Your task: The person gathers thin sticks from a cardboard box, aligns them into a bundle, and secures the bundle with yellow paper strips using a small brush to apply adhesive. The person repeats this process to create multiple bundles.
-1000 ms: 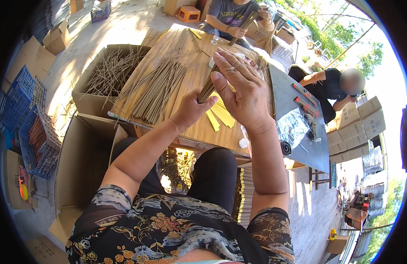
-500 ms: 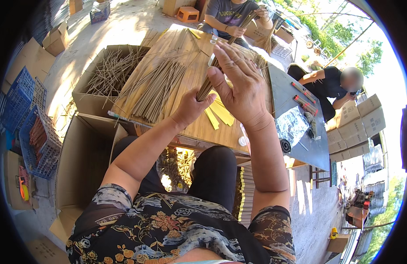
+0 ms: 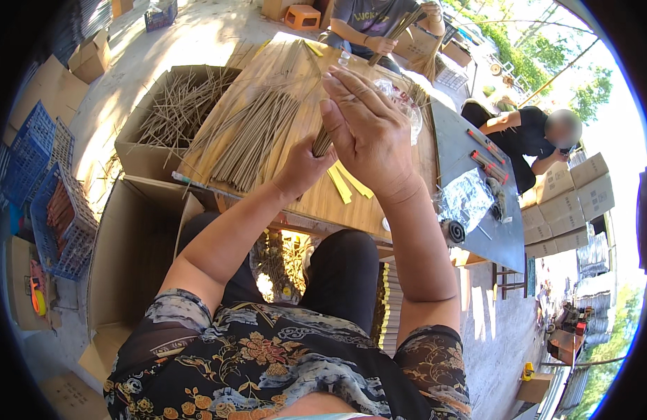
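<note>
My left hand (image 3: 300, 169) is closed around the lower end of a bundle of thin brown incense sticks (image 3: 322, 143). Held flat with its fingers stretched out, my right hand (image 3: 372, 129) is beside the bundle and covers its upper part. Whether the palm touches the sticks I cannot tell. Many loose incense sticks (image 3: 257, 143) lie fanned out on the wooden table (image 3: 197, 164), left of my hands. Yellow strips (image 3: 339, 185) lie on the tabletop just below my right hand. Clear plastic wrap (image 3: 407, 115) shows behind that hand.
Left of the table stands a cardboard box of sticks (image 3: 173, 115), with an open carton (image 3: 131, 252) nearer me. Blue crates (image 3: 64, 224) are at far left. A grey side table (image 3: 502, 224) holds red-ended rolls and silvery plastic. Across sits a person holding sticks (image 3: 397, 35); another crouches at right.
My right hand has shifted slightly left and now hides more of the bundle. The person across has moved their sticks a little to the right.
</note>
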`<state>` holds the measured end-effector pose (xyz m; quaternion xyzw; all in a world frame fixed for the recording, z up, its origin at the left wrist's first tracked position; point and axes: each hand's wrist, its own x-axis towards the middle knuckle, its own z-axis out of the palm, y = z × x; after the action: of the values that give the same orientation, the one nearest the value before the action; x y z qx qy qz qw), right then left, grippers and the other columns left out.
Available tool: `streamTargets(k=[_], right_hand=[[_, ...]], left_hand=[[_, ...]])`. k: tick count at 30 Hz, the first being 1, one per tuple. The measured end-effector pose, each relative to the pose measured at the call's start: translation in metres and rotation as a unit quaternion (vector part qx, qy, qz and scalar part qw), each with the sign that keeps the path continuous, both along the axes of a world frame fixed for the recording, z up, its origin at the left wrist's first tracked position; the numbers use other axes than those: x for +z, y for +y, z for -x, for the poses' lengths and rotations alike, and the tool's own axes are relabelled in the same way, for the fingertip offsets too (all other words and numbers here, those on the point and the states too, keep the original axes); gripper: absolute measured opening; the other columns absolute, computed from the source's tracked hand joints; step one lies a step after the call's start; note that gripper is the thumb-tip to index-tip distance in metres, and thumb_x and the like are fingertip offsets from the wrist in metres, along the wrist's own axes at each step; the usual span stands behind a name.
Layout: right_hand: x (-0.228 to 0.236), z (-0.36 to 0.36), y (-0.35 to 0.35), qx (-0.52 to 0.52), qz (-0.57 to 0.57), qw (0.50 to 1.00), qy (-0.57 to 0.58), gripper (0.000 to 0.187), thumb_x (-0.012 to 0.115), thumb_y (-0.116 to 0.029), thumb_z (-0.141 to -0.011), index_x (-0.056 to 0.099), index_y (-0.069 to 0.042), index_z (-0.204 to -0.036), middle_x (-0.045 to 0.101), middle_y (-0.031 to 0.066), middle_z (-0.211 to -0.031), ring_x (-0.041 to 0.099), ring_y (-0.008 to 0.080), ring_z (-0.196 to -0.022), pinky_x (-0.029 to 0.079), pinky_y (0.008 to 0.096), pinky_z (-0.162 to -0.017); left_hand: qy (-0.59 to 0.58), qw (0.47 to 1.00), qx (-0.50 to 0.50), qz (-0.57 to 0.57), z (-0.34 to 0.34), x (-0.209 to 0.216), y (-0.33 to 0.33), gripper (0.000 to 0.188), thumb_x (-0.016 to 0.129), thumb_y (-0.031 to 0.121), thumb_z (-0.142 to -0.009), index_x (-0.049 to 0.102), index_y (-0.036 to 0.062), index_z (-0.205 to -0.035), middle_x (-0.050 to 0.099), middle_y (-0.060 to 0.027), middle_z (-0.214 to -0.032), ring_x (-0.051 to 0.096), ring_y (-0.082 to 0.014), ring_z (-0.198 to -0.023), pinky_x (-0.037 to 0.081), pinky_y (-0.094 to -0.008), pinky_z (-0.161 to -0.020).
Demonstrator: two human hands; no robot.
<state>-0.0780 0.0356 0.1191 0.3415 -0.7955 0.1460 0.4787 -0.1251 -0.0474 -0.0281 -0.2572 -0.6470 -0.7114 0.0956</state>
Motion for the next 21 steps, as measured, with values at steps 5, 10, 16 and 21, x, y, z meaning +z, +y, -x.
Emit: streamTargets(k=[5, 10, 16, 21], right_hand=[[0.007, -0.001, 0.0, -0.017, -0.013, 1.0, -0.01, 0.026, 0.062, -0.017, -0.077, 0.061, 0.001, -0.096, 0.061, 0.0136, -0.1, 0.057, 0.0279, -0.096, 0.046, 0.0345, -0.081], [0.024, -0.018, 0.009, 0.052, 0.122, 0.991, -0.028, 0.034, 0.062, -0.014, -0.077, 0.056, 0.003, -0.106, 0.056, 0.0197, -0.109, 0.054, 0.0304, -0.103, 0.043, 0.0356, -0.087], [-0.07, -0.042, 0.008, -0.011, 0.089, 0.913, -0.397, 0.063, 0.069, -0.016, -0.067, 0.04, 0.003, -0.118, 0.058, 0.0208, -0.099, 0.056, 0.0332, -0.095, 0.044, 0.0336, -0.081], [-0.101, -0.051, -0.021, 0.024, 0.284, 0.772, -0.568, 0.038, 0.065, -0.012, -0.069, 0.046, 0.001, -0.099, 0.058, 0.0187, -0.087, 0.058, 0.0291, -0.084, 0.044, 0.0345, -0.073]], left_hand=[[-0.009, 1.0, -0.007, 0.003, 0.006, -0.003, -0.001, 0.023, 0.062, 0.022, -0.081, 0.056, 0.0, -0.079, 0.057, -0.0021, -0.064, 0.051, -0.0097, -0.06, 0.043, -0.0277, -0.056], [-0.094, 0.994, -0.002, -0.061, -0.009, 0.031, -0.021, 0.021, 0.06, 0.022, -0.083, 0.051, 0.0061, -0.072, 0.048, 0.0019, -0.055, 0.046, -0.0063, -0.048, 0.039, -0.0235, -0.046], [-0.158, 0.942, -0.103, -0.279, -0.031, 0.064, -0.029, 0.022, 0.058, 0.02, -0.085, 0.046, 0.0108, -0.069, 0.039, 0.0025, -0.049, 0.038, -0.007, -0.039, 0.031, -0.0214, -0.036], [-0.23, 0.922, -0.125, -0.287, -0.053, 0.058, -0.031, 0.023, 0.058, 0.019, -0.084, 0.046, 0.0109, -0.067, 0.041, 0.0014, -0.049, 0.039, -0.009, -0.038, 0.033, -0.0243, -0.037]])
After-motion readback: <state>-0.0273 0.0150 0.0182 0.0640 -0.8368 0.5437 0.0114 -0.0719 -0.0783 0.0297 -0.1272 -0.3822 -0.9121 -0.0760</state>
